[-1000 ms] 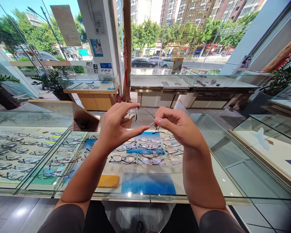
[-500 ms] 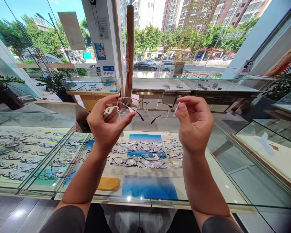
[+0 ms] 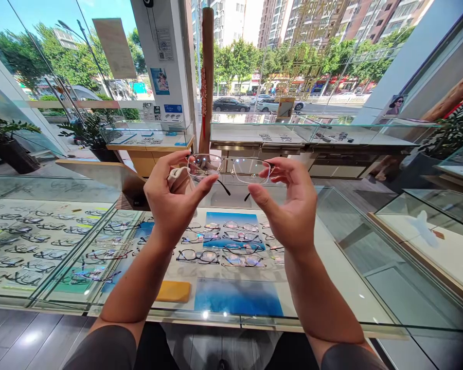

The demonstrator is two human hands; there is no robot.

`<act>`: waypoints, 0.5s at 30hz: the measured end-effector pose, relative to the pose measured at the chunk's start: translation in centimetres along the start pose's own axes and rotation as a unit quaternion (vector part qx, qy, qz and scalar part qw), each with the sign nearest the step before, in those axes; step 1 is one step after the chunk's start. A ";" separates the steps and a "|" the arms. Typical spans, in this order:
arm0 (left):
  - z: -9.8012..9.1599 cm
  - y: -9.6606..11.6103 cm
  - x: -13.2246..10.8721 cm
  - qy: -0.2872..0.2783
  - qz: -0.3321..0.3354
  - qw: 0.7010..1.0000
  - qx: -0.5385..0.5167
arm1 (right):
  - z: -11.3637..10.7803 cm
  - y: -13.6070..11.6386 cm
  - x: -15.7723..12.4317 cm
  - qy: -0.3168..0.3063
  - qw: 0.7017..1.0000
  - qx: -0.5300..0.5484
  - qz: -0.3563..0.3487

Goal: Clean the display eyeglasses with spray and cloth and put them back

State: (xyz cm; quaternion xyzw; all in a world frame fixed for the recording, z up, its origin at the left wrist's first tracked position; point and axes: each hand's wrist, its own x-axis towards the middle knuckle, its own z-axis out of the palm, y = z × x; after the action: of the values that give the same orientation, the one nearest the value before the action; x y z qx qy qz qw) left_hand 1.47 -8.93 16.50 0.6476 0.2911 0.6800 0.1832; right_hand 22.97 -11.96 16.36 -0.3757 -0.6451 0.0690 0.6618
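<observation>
A pair of thin-rimmed eyeglasses is held up above the glass counter, lenses facing me and both temples hanging down behind. My left hand grips the left end of the frame between thumb and fingers. Tucked in that same hand is a crumpled beige cloth. At the frame's right end, my right hand has its index finger by the hinge and its thumb below the lens. Whatever lies inside the right palm is hidden.
Below my hands, the glass display counter contains rows of eyeglasses, blue sheets and a yellow case. A wooden-backed panel stands at left. Further display cases line the window. A wooden post rises behind the eyeglasses.
My right hand has moved left onto the right end of the eyeglasses; the small white piece seen in its pinch is now out of sight. My left hand has barely shifted.
</observation>
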 end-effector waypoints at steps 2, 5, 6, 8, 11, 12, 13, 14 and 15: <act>0.1 -0.1 0.1 0.047 0.028 0.998 0.018 | -0.1 0.3 0.1 0.000 1.000 0.000 -0.002; 0.2 -0.3 0.3 0.056 0.053 0.996 0.045 | -0.4 0.8 0.3 0.011 1.000 -0.010 -0.008; 0.2 -0.4 0.4 0.050 0.056 0.996 0.052 | -0.5 1.0 0.3 0.015 1.000 -0.014 -0.008; 0.2 -0.6 0.4 0.046 0.063 0.995 0.062 | -0.7 1.3 0.4 0.017 1.000 -0.018 -0.004; 0.3 -0.6 0.4 0.064 0.086 0.992 0.072 | -0.8 1.4 0.5 0.005 1.000 -0.004 0.011; 0.4 -0.6 0.3 0.071 0.095 0.990 0.074 | -0.8 1.4 0.5 0.001 1.000 0.004 0.016; 0.4 -0.6 0.3 0.075 0.102 0.989 0.077 | -0.8 1.3 0.5 -0.002 1.000 0.014 0.020; 0.4 -0.5 0.2 0.077 0.105 0.988 0.079 | -0.8 1.3 0.6 -0.002 0.999 0.024 0.023; 0.5 -0.5 0.2 0.076 0.106 0.988 0.080 | -0.7 1.2 0.6 -0.002 0.999 0.033 0.025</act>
State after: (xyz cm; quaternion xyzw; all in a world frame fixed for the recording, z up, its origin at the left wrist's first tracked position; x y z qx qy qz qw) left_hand 1.86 -8.34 16.32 0.6334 0.2878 0.7174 0.0350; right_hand 24.22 -11.06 16.19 -0.3695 -0.6341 0.1071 0.6708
